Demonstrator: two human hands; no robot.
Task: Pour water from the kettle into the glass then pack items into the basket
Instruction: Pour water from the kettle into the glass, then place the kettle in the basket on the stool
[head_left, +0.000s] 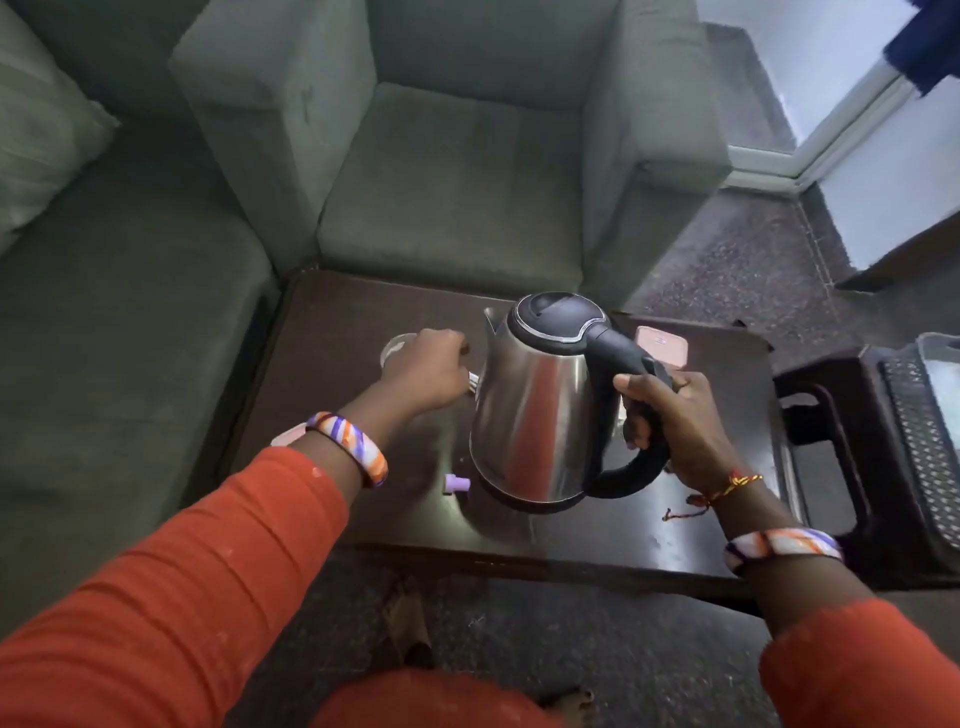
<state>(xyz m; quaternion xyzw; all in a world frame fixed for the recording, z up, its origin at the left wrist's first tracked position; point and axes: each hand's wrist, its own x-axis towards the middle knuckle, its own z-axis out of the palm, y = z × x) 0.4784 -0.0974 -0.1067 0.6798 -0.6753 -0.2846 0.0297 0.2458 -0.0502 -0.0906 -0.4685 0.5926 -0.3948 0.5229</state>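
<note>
A steel kettle with a black lid and handle stands upright on the dark low table. My right hand grips its black handle. A clear glass sits at the table's left, mostly hidden behind my left hand, whose fingers curl round it. A metal object, partly hidden, shows between that hand and the kettle. A small purple piece lies by the kettle's base. A pink box sits behind the kettle handle. The basket stands on a dark stool at the right.
A grey sofa runs along the left and a grey armchair stands behind the table. The dark stool is close to the table's right edge. The floor is speckled stone.
</note>
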